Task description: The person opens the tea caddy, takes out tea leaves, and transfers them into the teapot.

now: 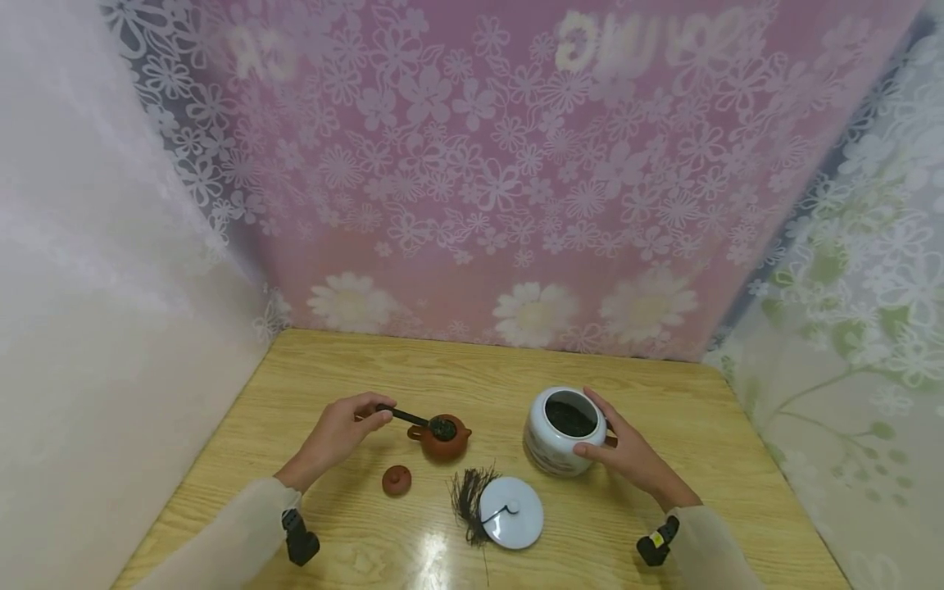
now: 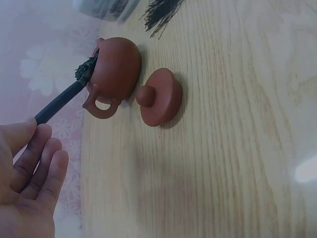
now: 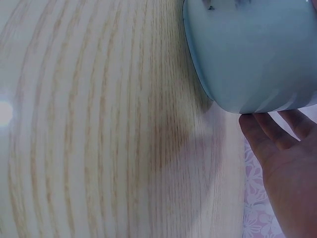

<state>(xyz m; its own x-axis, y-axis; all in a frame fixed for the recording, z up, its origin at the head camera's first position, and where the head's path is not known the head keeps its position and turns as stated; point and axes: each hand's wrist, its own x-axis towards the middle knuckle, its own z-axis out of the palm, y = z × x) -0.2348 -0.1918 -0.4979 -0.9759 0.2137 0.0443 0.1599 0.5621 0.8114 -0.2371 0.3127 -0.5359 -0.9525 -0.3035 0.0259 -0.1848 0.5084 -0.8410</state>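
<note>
My left hand [image 1: 345, 428] pinches the dark handle of a tea scoop [image 2: 60, 102] between thumb and fingers. The scoop's far end, heaped with dark tea leaves [image 2: 85, 69], lies at the mouth of a small reddish-brown clay teapot [image 2: 118, 67]. My right hand [image 1: 625, 452] grips the side of a white porcelain jar [image 1: 549, 449], thumb near its front rim and fingers round the back. Dark contents [image 1: 571, 415] show inside the uncovered jar. In the right wrist view, fingertips [image 3: 250, 121] touch the jar's wall.
The teapot's clay lid [image 1: 397, 480] lies on the wooden table [image 1: 354, 369], in front of the pot. A round white jar lid [image 1: 520, 524] with a knob and a dark tassel [image 1: 469, 500] lies nearer me. Patterned cloth walls [image 1: 472, 205] stand behind and at both sides.
</note>
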